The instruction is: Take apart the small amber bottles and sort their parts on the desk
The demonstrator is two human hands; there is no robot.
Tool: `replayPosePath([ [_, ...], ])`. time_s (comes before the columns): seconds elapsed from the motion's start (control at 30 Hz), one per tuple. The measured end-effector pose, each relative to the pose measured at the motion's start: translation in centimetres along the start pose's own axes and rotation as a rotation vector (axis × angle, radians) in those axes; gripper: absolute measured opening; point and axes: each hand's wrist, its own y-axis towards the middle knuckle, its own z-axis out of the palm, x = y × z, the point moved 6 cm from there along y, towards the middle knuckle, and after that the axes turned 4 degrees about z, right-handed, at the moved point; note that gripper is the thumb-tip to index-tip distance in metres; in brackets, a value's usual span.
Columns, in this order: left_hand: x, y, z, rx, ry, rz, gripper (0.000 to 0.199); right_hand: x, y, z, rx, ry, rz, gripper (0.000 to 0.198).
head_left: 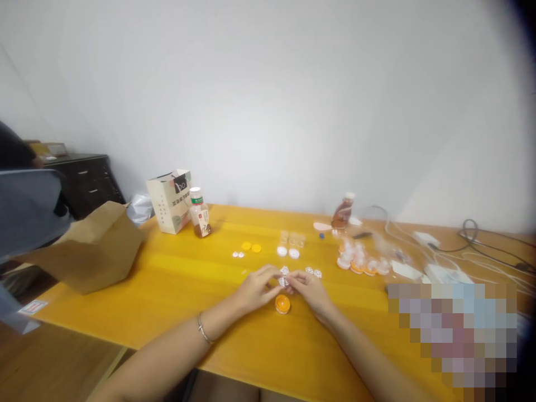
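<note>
My left hand (258, 288) and my right hand (310, 291) meet over the table, fingertips pinched on a small white openwork plastic piece (283, 276). Its exact shape is partly covered by the fingers. Just below them on the table sits a round orange cup-shaped part (282, 304) with a pale rim underneath. To the right of my right fingers lie two similar white openwork pieces (313, 272). Beyond the hands are two white discs (288, 253), with clear plastic parts (292, 239) behind them. Farther left lie two yellow discs (251, 247) and two tiny white pieces (238, 254).
A drink bottle (200, 213) and a paper gift bag (168, 202) stand at back left, near an open cardboard box (98, 245). At right are a brown bottle (343, 211), a cluster of orange and clear parts (360, 261) and cables (473, 237). A pixelated patch covers the right front.
</note>
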Motion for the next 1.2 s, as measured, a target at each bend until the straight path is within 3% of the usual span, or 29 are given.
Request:
replayPosePath([
  [0.3,0.7,0.0,0.0,-0.078,-0.004,-0.063,0.015,0.9,-0.2,0.0,-0.03,-0.118,-0.081,0.032],
  [0.47,0.6,-0.1,0.2,-0.055,0.006,-0.012,0.017,1.1,-0.2,-0.2,-0.05,-0.167,-0.113,0.029],
  [0.8,0.8,0.1,0.4,-0.097,-0.019,0.006,0.016,1.3,-0.6,0.0,-0.175,-0.245,-0.206,0.026],
  [1.0,0.0,-0.2,0.2,-0.077,-0.068,0.037,0.016,1.6,-0.4,-2.0,-0.345,-0.387,-0.297,0.022],
  [1.2,0.0,-0.1,0.0,-0.07,-0.041,0.031,0.017,0.5,0.6,-2.2,-0.258,-0.523,-0.278,0.02],
])
